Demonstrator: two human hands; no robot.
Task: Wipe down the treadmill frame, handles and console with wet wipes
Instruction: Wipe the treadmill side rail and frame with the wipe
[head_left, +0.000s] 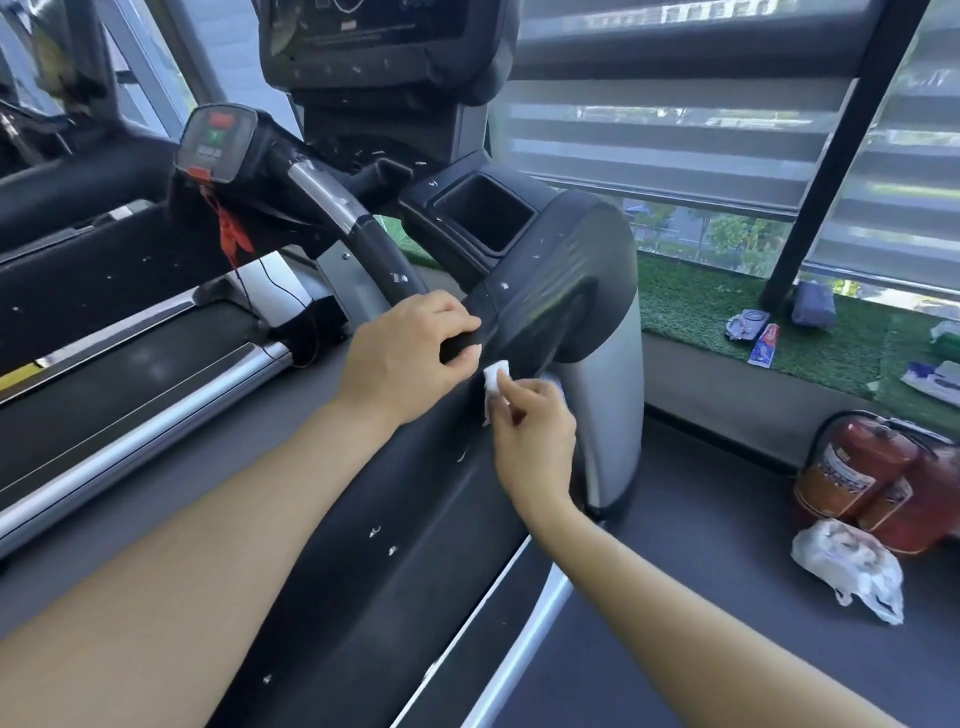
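A black and silver treadmill fills the view, its console (374, 47) at the top and a small control panel (218, 143) at upper left. My left hand (410, 353) grips the lower end of the curved black handle (363, 234) where it meets the side arm. Just below it, my right hand (535, 431) pinches a small folded white wet wipe (493, 376) against the black side arm (405, 519). White flecks dot the black surfaces. The silver upright (608, 410) stands right of my hands.
A cup holder (485, 210) sits in the console arm. Red fire extinguishers (878, 478) and a white plastic bag (847, 566) lie on the floor at right. Wipe packets (935, 379) and a toothpaste tube (763, 345) rest on the green turf ledge. Another treadmill stands at left.
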